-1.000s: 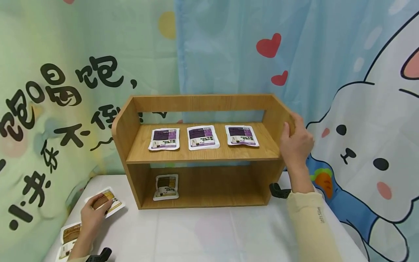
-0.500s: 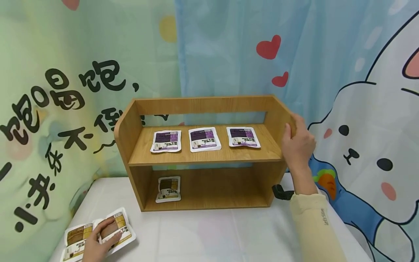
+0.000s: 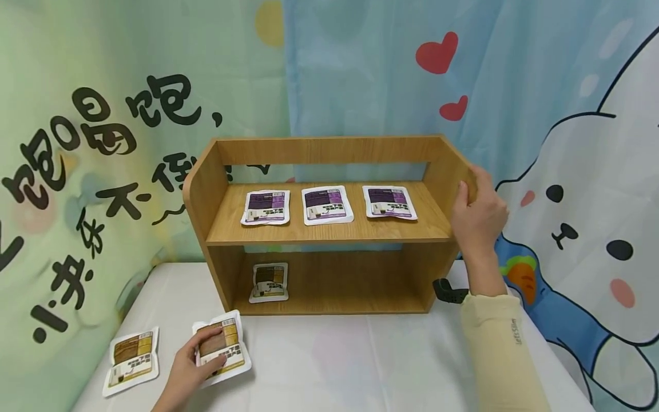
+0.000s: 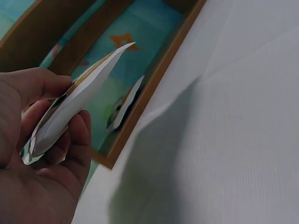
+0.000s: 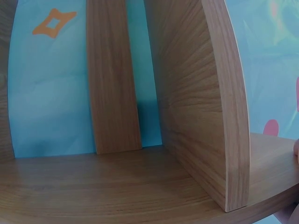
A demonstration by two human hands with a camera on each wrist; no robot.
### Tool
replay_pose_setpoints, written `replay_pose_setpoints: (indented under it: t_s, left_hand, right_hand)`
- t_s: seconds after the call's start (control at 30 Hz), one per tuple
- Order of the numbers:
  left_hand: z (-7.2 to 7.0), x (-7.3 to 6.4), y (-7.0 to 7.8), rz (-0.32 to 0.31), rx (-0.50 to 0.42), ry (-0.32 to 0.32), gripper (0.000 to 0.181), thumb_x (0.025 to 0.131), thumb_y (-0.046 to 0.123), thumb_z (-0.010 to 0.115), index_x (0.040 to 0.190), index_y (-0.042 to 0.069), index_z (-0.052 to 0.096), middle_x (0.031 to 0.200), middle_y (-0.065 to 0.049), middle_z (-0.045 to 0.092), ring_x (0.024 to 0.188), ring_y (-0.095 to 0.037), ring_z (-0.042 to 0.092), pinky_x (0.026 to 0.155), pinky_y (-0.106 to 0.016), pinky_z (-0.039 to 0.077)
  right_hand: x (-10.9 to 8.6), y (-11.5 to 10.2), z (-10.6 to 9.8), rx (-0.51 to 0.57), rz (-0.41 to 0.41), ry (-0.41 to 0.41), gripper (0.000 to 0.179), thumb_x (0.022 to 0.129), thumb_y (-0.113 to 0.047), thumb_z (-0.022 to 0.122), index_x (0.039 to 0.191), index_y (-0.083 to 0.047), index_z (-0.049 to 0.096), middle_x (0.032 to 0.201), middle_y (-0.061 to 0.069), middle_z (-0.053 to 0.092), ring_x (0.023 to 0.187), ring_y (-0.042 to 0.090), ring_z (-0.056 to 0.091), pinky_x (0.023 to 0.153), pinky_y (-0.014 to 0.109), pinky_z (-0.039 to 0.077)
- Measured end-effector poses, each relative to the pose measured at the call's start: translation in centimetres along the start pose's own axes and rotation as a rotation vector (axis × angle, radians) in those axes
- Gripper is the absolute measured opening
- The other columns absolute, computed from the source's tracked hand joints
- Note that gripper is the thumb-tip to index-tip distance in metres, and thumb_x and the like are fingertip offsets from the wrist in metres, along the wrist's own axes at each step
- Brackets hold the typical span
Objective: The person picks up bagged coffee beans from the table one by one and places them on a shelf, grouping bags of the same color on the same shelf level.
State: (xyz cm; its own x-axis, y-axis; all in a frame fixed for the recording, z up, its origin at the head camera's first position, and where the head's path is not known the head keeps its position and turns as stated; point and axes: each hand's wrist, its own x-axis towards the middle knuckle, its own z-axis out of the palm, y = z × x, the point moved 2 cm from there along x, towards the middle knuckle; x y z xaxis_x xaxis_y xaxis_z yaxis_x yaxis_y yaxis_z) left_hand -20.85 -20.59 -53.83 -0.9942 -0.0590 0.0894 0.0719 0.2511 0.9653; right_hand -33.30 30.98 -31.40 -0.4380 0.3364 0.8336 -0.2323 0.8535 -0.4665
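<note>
My left hand (image 3: 186, 369) grips a white-edged sachet with a brown and yellow label (image 3: 234, 337), lifted in front of the shelf's left end. In the left wrist view the thumb is on one face of the sachet (image 4: 86, 95) and the fingers curl behind the other. My right hand (image 3: 481, 214) holds the right side panel of a two-tier wooden shelf (image 3: 340, 286), thumb on the panel's inner face. Three purple-labelled sachets, left (image 3: 266, 208), middle (image 3: 327, 205) and right (image 3: 389, 202), lie in a row on the upper tier. One brown-labelled sachet (image 3: 270, 282) leans inside the lower tier, at left.
Another brown-labelled sachet (image 3: 133, 361) lies on the white tabletop (image 3: 329, 366) to the left of my left hand. Behind the shelf hang a green curtain (image 3: 170, 46) with black lettering and a blue curtain (image 3: 355, 68) with a rabbit print.
My left hand has carried its sachet rightward and toward me, away from the other sachet on the table. The right hand keeps its hold on the shelf; the head view has shifted slightly.
</note>
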Motion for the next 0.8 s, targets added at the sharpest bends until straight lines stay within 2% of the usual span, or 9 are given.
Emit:
replay_pose_setpoints:
  t_s: [0.07, 0.17, 0.33, 0.53, 0.8]
  left_hand:
    - [1.1, 0.8, 0.1, -0.029, -0.024, -0.039, 0.058, 0.071, -0.004, 0.081, 0.125, 0.006, 0.062, 0.131, -0.01, 0.055, 0.106, -0.014, 0.052, 0.088, -0.022, 0.04]
    - [2.7, 1.8, 0.3, -0.04, -0.032, -0.091, 0.057, 0.071, -0.005, 0.081, 0.124, 0.007, 0.063, 0.131, -0.009, 0.056, 0.109, -0.019, 0.052, 0.091, -0.028, 0.04]
    - [5.0, 3.6, 0.9, -0.007, -0.06, -0.17, 0.053, 0.072, -0.006, 0.08, 0.121, 0.008, 0.065, 0.13, -0.008, 0.056, 0.111, -0.021, 0.052, 0.096, -0.034, 0.038]
    - [7.8, 5.3, 1.0, 0.041, -0.103, -0.287, 0.055, 0.074, -0.008, 0.077, 0.124, 0.008, 0.063, 0.129, -0.012, 0.054, 0.108, -0.023, 0.052, 0.09, -0.033, 0.042]
    - [10.9, 7.4, 2.5, 0.086, -0.074, -0.371, 0.052, 0.077, -0.002, 0.077, 0.125, 0.012, 0.062, 0.124, -0.007, 0.057, 0.11, -0.023, 0.052, 0.092, -0.04, 0.041]
  right_hand:
    - [0.0, 0.1, -0.2, -0.005, 0.005, 0.0, 0.034, 0.1, -0.024, 0.055, 0.129, -0.009, 0.06, 0.115, 0.019, 0.067, 0.084, 0.043, 0.065, 0.071, 0.055, 0.051]
    - [-0.1, 0.1, -0.3, -0.006, 0.007, -0.003, 0.034, 0.1, -0.024, 0.055, 0.129, -0.009, 0.059, 0.114, 0.019, 0.067, 0.084, 0.043, 0.065, 0.07, 0.055, 0.051]
    - [0.1, -0.2, -0.4, 0.009, 0.001, -0.007, 0.034, 0.1, -0.024, 0.055, 0.129, -0.009, 0.059, 0.114, 0.018, 0.067, 0.085, 0.042, 0.065, 0.071, 0.055, 0.051]
    - [0.3, -0.3, -0.2, 0.013, -0.007, -0.002, 0.033, 0.099, -0.023, 0.055, 0.129, -0.009, 0.059, 0.113, 0.018, 0.067, 0.083, 0.042, 0.065, 0.069, 0.055, 0.051]
    - [0.2, -0.2, -0.3, 0.007, -0.003, -0.012, 0.034, 0.1, -0.025, 0.054, 0.13, -0.01, 0.058, 0.114, 0.017, 0.067, 0.082, 0.042, 0.065, 0.07, 0.054, 0.051]
